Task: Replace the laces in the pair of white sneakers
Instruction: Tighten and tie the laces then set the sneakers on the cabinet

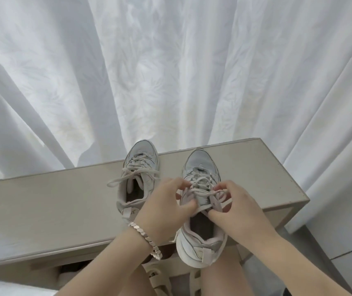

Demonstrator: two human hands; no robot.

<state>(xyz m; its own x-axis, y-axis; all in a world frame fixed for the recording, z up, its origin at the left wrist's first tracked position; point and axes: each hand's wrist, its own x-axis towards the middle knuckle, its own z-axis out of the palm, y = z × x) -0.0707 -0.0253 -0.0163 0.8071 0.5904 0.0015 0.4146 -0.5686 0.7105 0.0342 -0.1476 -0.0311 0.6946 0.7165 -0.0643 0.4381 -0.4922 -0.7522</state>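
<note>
Two white sneakers stand on a beige cabinet top (53,201), toes pointing away from me. The left sneaker (137,178) is laced, its bow and lace ends loose. The right sneaker (200,227) hangs with its heel over the near edge. My left hand (164,208), a silver bracelet on its wrist, pinches the lace (203,190) and the tongue of the right sneaker. My right hand (235,207) pinches the same lace at the bow on the other side. The fingertips of both hands are partly hidden among the loops.
White curtains (170,71) hang right behind the cabinet. Below its near edge is an open shelf (70,272) with dark things inside. My knees and beige sandals (158,278) show at the bottom. A pale wall or floor panel (346,253) lies at the right.
</note>
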